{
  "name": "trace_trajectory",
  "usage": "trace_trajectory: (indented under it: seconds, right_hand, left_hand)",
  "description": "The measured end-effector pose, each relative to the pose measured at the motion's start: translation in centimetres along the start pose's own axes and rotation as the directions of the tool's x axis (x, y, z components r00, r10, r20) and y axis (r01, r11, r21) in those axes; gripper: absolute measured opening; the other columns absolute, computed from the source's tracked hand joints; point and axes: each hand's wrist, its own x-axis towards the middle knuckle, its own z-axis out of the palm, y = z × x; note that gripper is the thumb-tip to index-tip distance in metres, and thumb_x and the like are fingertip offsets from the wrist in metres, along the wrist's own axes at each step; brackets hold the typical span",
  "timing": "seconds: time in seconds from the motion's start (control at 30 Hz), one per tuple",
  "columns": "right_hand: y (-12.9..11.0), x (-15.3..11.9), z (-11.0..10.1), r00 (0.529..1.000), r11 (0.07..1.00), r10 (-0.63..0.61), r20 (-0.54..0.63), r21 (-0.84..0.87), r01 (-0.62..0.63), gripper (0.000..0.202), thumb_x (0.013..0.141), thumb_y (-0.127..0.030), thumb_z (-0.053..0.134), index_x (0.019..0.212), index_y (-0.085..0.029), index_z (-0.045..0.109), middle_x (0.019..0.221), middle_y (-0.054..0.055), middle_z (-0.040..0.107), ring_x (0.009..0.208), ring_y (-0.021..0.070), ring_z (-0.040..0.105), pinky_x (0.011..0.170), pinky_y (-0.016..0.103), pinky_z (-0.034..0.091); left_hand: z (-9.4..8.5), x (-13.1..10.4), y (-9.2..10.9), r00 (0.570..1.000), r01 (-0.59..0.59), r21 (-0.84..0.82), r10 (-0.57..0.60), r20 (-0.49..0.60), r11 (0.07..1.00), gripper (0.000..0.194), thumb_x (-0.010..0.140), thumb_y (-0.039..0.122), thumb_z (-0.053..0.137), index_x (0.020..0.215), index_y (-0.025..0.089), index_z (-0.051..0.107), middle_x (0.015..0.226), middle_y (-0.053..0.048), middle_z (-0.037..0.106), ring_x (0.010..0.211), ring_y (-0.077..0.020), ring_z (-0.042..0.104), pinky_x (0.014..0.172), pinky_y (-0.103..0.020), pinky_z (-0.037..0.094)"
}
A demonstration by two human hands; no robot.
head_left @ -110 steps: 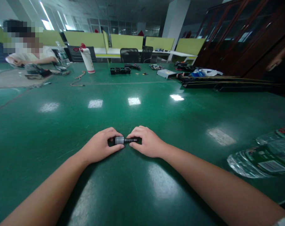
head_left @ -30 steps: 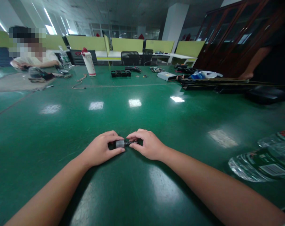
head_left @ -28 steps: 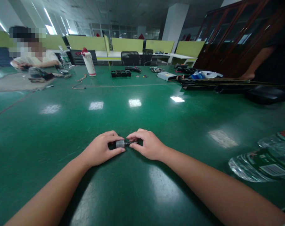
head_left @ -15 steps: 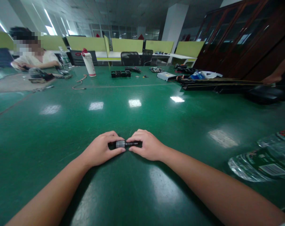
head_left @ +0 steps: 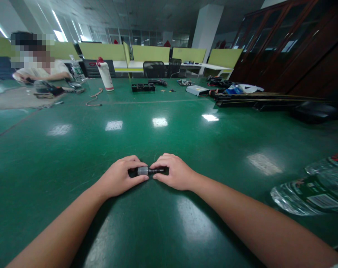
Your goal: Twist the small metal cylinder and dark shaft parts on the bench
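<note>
A small tool-like piece (head_left: 143, 171) lies level at the table's near middle, with a grey cylindrical body and a thin black ridged shaft; I cannot make out its exact kind. My left hand (head_left: 121, 176) is closed on the grey body, thumb on the near side and fingers on the far side. Its dark left end is partly hidden inside that hand. Around the black shaft, my right hand (head_left: 176, 172) curls with thumb and fingers to either side; how firmly the tips touch it is hard to see. Both hands rest low on the green tabletop (head_left: 158, 141).
Clear plastic bottles (head_left: 314, 193) lie at the right. Toward the back stand a white tumbler (head_left: 105, 76), a black bracket-like part (head_left: 143, 87) and a silver box (head_left: 197, 90). Long black strips (head_left: 264, 100) lie back right. Another person (head_left: 42, 70) sits far left.
My hands and the piece between them stay where they were. At the far right, another person's arm and hand have left the view; the black object there remains.
</note>
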Motion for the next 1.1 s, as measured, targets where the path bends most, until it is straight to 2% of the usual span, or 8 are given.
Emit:
trace_trajectory:
  seconds: [0.6,1.1]
  right_hand:
    - [0.01,0.03,-0.04,1.000,1.000,-0.001,-0.010,-0.005,0.001,0.018,0.078,-0.019,0.074,0.096,-0.020,0.071,0.090,0.002,0.071,0.086,0.0170,0.059,0.080,0.031,0.043]
    - [-0.43,0.12,-0.02,0.997,0.998,0.059,-0.046,0.002,-0.059,0.012,0.075,-0.018,0.075,0.086,-0.019,0.070,0.078,0.001,0.066,0.078,0.0156,0.057,0.074,0.028,0.042]
  left_hand:
    - [0.02,0.03,0.00,1.000,0.002,0.003,-0.002,0.001,1.000,0.030,0.086,0.042,0.065,0.108,0.023,0.073,0.095,-0.004,0.066,0.088,-0.0193,0.062,0.081,-0.029,0.046]
    - [-0.09,-0.06,0.08,1.000,-0.001,0.009,0.001,-0.002,1.000,0.032,0.086,0.043,0.064,0.109,0.023,0.073,0.094,-0.005,0.066,0.087,-0.0197,0.063,0.080,-0.029,0.047]
